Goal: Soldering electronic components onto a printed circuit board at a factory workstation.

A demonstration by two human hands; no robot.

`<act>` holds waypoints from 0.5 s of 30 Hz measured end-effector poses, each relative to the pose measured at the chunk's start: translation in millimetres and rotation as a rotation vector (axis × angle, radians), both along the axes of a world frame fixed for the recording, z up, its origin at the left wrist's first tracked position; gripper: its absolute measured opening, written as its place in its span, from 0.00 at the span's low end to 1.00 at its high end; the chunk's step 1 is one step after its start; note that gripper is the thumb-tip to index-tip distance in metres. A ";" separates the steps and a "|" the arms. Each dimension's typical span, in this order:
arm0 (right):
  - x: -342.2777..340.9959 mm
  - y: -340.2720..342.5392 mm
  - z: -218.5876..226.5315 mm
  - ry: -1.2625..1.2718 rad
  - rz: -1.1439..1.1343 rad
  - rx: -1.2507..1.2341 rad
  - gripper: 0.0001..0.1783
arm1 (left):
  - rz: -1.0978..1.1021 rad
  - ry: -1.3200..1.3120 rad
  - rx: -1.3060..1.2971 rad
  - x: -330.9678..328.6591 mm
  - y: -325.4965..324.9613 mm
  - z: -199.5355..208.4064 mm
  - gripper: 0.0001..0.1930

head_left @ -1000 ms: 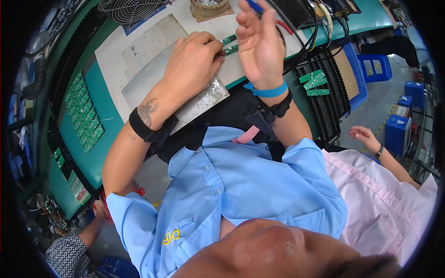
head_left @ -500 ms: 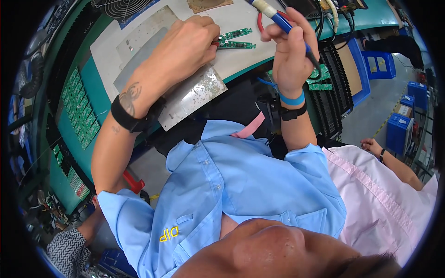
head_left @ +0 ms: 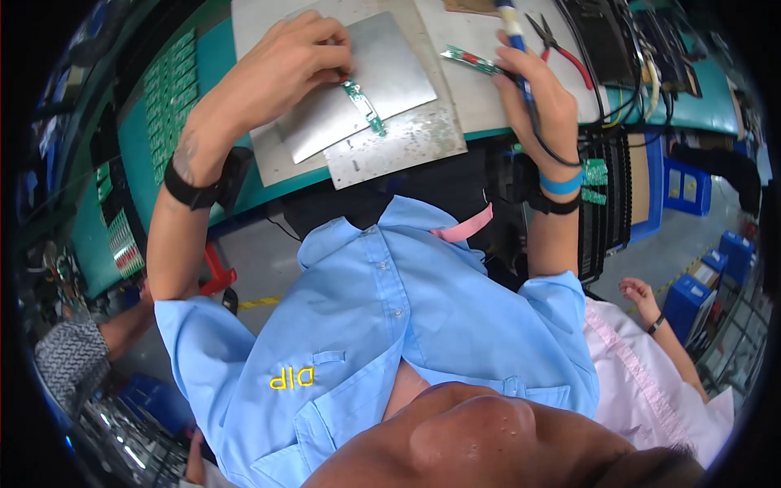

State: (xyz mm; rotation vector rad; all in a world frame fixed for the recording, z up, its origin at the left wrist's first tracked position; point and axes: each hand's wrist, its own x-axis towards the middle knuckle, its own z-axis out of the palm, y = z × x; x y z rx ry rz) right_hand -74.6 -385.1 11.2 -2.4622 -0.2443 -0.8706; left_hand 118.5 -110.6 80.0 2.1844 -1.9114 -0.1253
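Observation:
My left hand (head_left: 281,69) is closed, its fingertips pinching the upper end of a narrow green circuit board (head_left: 360,107). That board hangs over a smooth metal plate (head_left: 399,61) at the table's near side. In my right hand (head_left: 549,110) is a blue-handled soldering iron (head_left: 514,31), its front end beyond the upper edge of the picture and its black cable trailing over my wrist. The same hand's fingers also hold a second narrow green circuit board (head_left: 465,57), which has a red part on it and points left.
Pliers with red handles (head_left: 561,50) lie just beyond my right hand. A stained metal sheet (head_left: 407,150) overhangs the table's near edge. Rows of green boards (head_left: 171,98) lie at the left. Black cables and a black rack (head_left: 614,203) are at the right, near a person in pink (head_left: 643,366).
The two boards, earlier together at my left hand, are now apart, one in each hand. The smooth plate and the pliers have come into fuller view as the picture shifted.

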 end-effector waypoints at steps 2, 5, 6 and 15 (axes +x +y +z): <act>-5.1 6.3 3.2 -0.047 -0.025 0.151 0.23 | 0.019 0.005 -0.011 -3.5 4.9 -3.6 0.09; -1.4 38.6 15.2 -0.036 -0.012 0.248 0.24 | 0.091 0.012 -0.112 -8.7 11.1 -10.8 0.12; 3.6 49.9 17.2 -0.035 -0.017 0.301 0.24 | 0.099 0.016 -0.118 -14.6 12.1 -15.0 0.12; 51.2 107.8 16.5 0.080 -0.010 0.076 0.24 | 0.458 0.134 -0.411 -63.4 20.6 -49.9 0.21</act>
